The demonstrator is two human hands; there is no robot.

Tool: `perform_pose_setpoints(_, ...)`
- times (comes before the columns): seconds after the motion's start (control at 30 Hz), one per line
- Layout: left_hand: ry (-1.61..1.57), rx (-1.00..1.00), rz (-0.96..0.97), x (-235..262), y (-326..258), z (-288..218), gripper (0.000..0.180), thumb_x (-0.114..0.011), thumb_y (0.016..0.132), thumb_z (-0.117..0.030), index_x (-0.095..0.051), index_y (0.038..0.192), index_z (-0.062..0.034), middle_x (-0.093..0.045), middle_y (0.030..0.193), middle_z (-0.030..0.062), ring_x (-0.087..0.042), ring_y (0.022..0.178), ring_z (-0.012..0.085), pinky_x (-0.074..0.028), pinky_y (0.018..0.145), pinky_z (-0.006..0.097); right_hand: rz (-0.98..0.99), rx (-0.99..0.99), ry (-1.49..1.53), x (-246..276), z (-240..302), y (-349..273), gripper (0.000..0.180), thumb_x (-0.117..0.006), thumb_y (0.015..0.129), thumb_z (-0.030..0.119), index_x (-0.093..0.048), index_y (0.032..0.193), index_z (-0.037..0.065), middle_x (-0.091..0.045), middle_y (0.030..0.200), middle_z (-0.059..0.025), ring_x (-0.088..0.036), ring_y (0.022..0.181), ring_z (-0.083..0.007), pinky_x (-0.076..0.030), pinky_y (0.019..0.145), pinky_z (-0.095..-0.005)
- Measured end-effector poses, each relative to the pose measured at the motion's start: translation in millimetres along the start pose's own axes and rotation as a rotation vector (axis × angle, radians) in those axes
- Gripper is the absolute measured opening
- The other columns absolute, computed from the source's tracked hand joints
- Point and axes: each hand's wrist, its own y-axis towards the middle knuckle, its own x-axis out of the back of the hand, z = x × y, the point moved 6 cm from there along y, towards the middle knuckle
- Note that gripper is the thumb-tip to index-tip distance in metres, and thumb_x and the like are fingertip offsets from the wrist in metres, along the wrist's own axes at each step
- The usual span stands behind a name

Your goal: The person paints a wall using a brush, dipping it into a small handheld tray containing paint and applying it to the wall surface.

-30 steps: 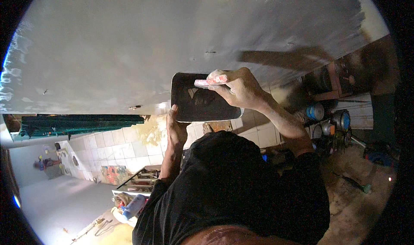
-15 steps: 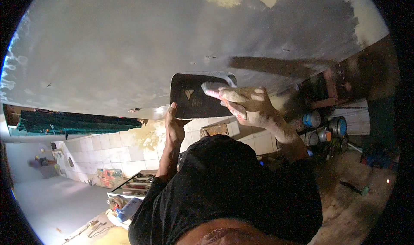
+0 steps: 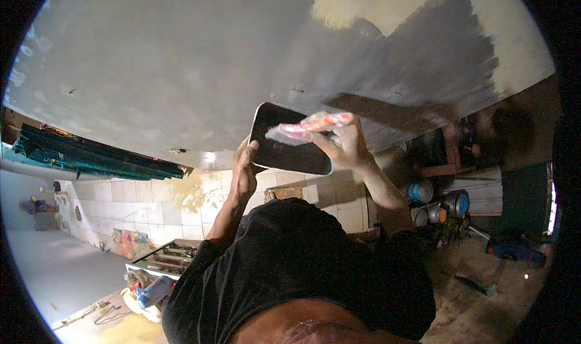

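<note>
The left hand (image 3: 244,165) grips the tray (image 3: 302,160) by its left side, thumb over the rim and fingers mostly hidden. The tray, dark inside with a pale rim, is in front of the person's black shirt (image 3: 302,241), near the wall (image 3: 181,71). The right hand (image 3: 346,144) is closed round the brush (image 3: 311,126) — its handle pinkish with red streaks — and the pale head lies over the tray; the blur hides whether it touches the inside. Grey covers most of the wall, with a ragged edge against pale yellow at the upper right. Off to the left is a green cloth (image 3: 103,153), beside pale tiles (image 3: 151,192); to the right, a cluster of cans (image 3: 420,191), some showing blue
</note>
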Motion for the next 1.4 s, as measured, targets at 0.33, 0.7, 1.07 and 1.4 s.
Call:
perform_pose_setpoints(0.33,0.047,-0.035,0.004,-8.5,-6.2,-8.4,0.057,-0.058,0.091,-0.043,-0.053,0.129,-0.0009,-0.062,0.116,0.0113,-0.061,0.102,0.021,-0.054,0.082,0.037,-0.036,0.129,-0.325,5.3,-1.0,15.0,0.016,-0.071,0.084,0.007,-0.07,0.097,-0.001,-0.072,0.092,-0.0157,-0.072,0.08,-0.0214,-0.056,0.068,-0.0313)
perform_pose_setpoints(0.7,-0.042,-0.041,-0.028,-3.2,3.4,-14.0,0.058,-0.053,0.092,-0.047,-0.053,0.129,-0.0025,-0.063,0.114,0.0115,-0.065,0.097,0.023,-0.056,0.081,0.043,0.168,0.015,-0.083,7.3,40.7,-10.3,0.012,-0.073,0.081,0.006,-0.066,0.09,0.002,-0.071,0.089,-0.0127,-0.071,0.079,-0.0244,-0.055,0.067,-0.0306)
perform_pose_setpoints(1.07,-0.009,-0.041,-0.006,-5.7,-3.2,-18.4,0.062,-0.053,0.09,-0.049,-0.05,0.132,-0.0023,-0.063,0.117,0.0132,-0.064,0.102,0.0256,-0.055,0.083,0.043,0.033,0.043,-0.152,12.8,14.0,31.6,0.011,-0.068,0.084,0.005,-0.07,0.093,-0.002,-0.072,0.093,-0.0145,-0.07,0.084,-0.0219,-0.053,0.073,-0.0303)
perform_pose_setpoints(1.4,-0.019,-0.105,-0.05,8.1,-13.5,-18.8,0.06,-0.047,0.094,-0.052,-0.054,0.129,-0.0038,-0.065,0.116,0.012,-0.066,0.098,0.0247,-0.055,0.083,0.044,-0.036,0.146,-0.104,39.5,56.9,52.3,0.012,-0.069,0.086,0.006,-0.069,0.095,-0.001,-0.071,0.097,-0.0145,-0.069,0.087,-0.0214,-0.053,0.078,-0.0285)
